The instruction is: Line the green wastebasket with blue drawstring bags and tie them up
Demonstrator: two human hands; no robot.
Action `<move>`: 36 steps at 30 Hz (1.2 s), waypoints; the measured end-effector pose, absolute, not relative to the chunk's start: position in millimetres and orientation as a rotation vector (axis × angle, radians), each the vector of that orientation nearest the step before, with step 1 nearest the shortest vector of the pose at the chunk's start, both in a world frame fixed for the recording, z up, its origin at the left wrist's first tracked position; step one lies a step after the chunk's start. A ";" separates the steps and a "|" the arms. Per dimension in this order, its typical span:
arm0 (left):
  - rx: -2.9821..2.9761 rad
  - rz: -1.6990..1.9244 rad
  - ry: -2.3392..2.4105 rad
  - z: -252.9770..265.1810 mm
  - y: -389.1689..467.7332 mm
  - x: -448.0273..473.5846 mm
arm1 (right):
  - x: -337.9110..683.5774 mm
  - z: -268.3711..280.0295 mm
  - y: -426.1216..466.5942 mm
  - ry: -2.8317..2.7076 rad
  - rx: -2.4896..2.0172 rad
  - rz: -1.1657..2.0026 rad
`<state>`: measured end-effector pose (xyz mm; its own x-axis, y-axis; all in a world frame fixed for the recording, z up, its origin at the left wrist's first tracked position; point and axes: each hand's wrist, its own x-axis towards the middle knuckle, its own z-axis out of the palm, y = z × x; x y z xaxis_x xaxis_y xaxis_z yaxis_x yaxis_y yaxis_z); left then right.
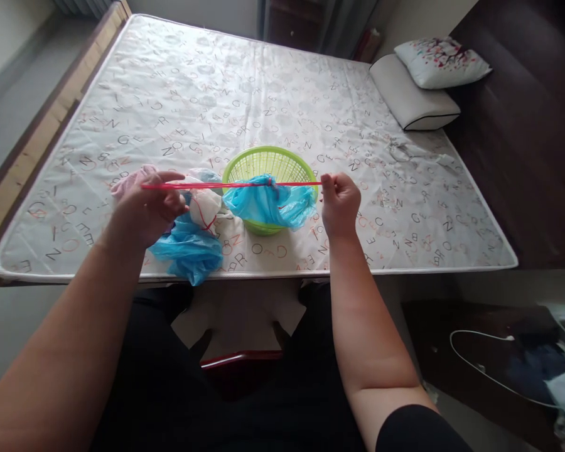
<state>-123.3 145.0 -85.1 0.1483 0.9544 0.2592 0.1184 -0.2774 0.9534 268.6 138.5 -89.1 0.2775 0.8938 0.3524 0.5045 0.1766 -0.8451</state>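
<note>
A red drawstring [202, 186] is stretched level between my two hands. My left hand [145, 210] has one end of it across the fingers, the index finger reaching out along the string. At the other end, my right hand [340, 199] is closed in a fist with the thumb pressed on the string. From the middle of the string, at a small knot, hangs a bunched blue plastic bag [254, 204]. It covers part of the front of a green plastic basket [270, 154] behind it. Another crumpled blue bag [193, 251] lies below my left hand.
The mattress [207, 94] carries everything, with its near edge by my lap. Crumpled white plastic [206, 207] and a pink cloth-like bundle [134, 179] lie around my left hand. Pillows [445, 63] rest at the far right. A white cable [475, 364] lies lower right.
</note>
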 end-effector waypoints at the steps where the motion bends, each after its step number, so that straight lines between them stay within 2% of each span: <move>1: 1.488 1.209 1.106 -88.9 147.9 -124.9 | 267.8 -89.7 139.0 -1.316 -1.474 0.472; 4: 1.328 1.128 1.218 -103.2 150.8 -125.1 | 266.9 -94.4 144.1 -1.193 -1.466 0.497; 9: 1.652 0.792 1.563 -123.4 139.2 -111.0 | 266.5 -103.4 152.1 -1.372 -1.422 0.587; 16: 1.808 -0.056 1.473 -137.7 135.9 -106.9 | 248.2 -104.0 143.2 -1.981 -1.430 0.691; 20: 1.829 -0.236 1.429 -143.1 130.9 -97.9 | 244.8 -104.7 141.7 -1.944 -1.605 0.511; 23: 1.889 -0.214 1.406 -142.9 127.1 -87.4 | 248.6 -101.2 140.2 -1.932 -1.643 0.488; 27: 1.908 -0.046 1.400 -138.9 127.9 -72.5 | 243.9 -99.7 132.8 -2.145 -1.530 0.756; 32: 1.813 0.705 1.421 -149.8 131.6 -49.5 | 220.2 -104.9 123.5 -2.251 -1.447 1.101; 36: 1.859 0.971 1.435 -166.6 130.1 -34.8 | 206.5 -101.6 125.1 -2.230 -1.368 1.306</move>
